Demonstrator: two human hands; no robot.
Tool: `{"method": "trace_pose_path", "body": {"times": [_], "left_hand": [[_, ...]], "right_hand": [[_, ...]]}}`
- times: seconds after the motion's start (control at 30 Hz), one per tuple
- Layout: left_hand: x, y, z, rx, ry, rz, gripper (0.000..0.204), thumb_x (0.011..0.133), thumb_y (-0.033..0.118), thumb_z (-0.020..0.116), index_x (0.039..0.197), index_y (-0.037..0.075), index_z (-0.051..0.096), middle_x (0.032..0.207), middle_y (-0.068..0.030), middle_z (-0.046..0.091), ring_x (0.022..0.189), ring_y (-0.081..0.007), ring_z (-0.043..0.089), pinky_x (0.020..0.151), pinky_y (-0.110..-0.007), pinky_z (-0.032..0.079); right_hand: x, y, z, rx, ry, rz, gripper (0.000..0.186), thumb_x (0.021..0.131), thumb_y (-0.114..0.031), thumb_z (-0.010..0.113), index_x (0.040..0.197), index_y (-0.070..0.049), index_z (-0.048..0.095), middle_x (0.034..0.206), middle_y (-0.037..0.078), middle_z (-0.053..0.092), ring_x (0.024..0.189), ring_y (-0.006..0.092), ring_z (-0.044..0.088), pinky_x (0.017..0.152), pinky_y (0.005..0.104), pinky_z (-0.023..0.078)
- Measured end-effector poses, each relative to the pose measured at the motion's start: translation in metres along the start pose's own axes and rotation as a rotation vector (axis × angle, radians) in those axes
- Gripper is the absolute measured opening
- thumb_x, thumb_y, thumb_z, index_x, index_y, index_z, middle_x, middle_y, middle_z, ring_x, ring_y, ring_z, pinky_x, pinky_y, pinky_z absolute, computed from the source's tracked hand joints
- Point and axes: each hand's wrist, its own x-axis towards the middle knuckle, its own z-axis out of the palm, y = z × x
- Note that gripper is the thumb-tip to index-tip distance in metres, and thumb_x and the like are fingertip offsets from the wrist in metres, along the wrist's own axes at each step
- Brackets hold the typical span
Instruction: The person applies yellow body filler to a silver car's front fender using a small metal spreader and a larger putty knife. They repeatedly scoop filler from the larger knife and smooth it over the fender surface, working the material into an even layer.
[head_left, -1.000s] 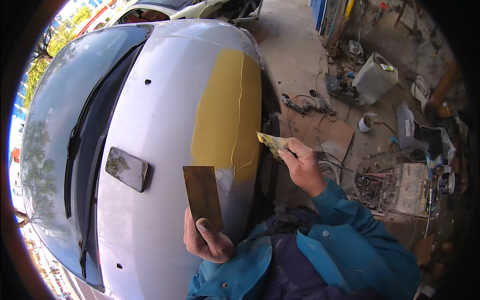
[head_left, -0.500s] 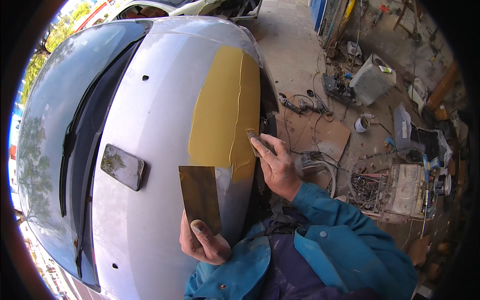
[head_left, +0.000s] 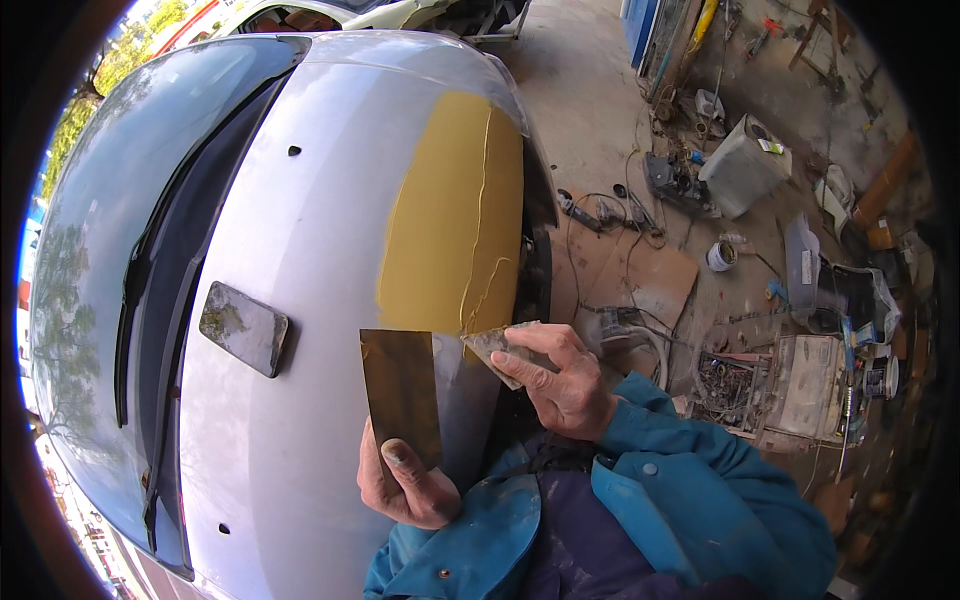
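A silver car hood [head_left: 310, 230] fills the middle of the view, its front part coated with a patch of yellow body filler [head_left: 440, 220]. A raised ridge of filler runs lengthwise near the hood's front edge. My left hand [head_left: 408, 480] is closed on the lower end of a flat rectangular plate [head_left: 402, 395], dark and smeared with filler. In my right hand [head_left: 560, 378] a small, stained putty spreader [head_left: 492, 356] is pinched between thumb and fingers. The spreader's tip lies at the near end of the yellow patch, close to the plate's upper right corner.
A smartphone [head_left: 244, 328] lies on the hood near the windshield [head_left: 130, 190]. On the floor to the right are an angle grinder [head_left: 578, 210], cardboard [head_left: 640, 280], a small tub [head_left: 720, 256], a whitish box-shaped container [head_left: 745, 165] and scattered car parts.
My right hand has drawn the spreader nearer along the hood's front edge, to the patch's near end, and turned it. My left hand and the plate have hardly moved.
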Motion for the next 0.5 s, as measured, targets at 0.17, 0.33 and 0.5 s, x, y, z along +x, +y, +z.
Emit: {"method": "trace_pose_path", "body": {"times": [0.17, 0.33, 0.5], "left_hand": [[0.0, 0.001, -0.002, -0.01, -0.015, 0.032, 0.058, 0.124, 0.039, 0.055, 0.134, -0.015, 0.074, 0.11, -0.0187, 0.081, 0.098, -0.0234, 0.075, 0.09, -0.032, 0.058], [0.002, -0.002, 0.002, -0.006, 0.042, 0.067, 0.051, 0.124, 0.038, 0.056, 0.12, -0.011, 0.071, 0.102, -0.0138, 0.075, 0.092, -0.0186, 0.067, 0.084, -0.03, 0.052], [0.001, -0.005, 0.01, -0.101, 0.113, 0.081, 0.05, 0.123, 0.037, 0.057, 0.102, -0.007, 0.066, 0.09, -0.0078, 0.07, 0.082, -0.0119, 0.059, 0.076, -0.026, 0.046]], "right_hand": [[0.023, 0.052, 0.018, -0.07, 0.16, 0.219, 0.048, 0.107, 0.005, 0.072, 0.152, -0.012, 0.077, 0.141, 0.02, 0.071, 0.125, 0.0403, 0.07, 0.107, 0.0449, 0.062], [0.026, 0.066, 0.035, -0.167, 0.173, 0.185, 0.049, 0.107, 0.004, 0.071, 0.153, -0.012, 0.076, 0.143, 0.018, 0.07, 0.126, 0.0406, 0.068, 0.111, 0.0472, 0.059], [0.017, 0.041, 0.04, -0.178, 0.097, 0.152, 0.056, 0.1, 0.009, 0.071, 0.152, -0.011, 0.075, 0.143, 0.018, 0.068, 0.129, 0.041, 0.064, 0.113, 0.0489, 0.056]]}}
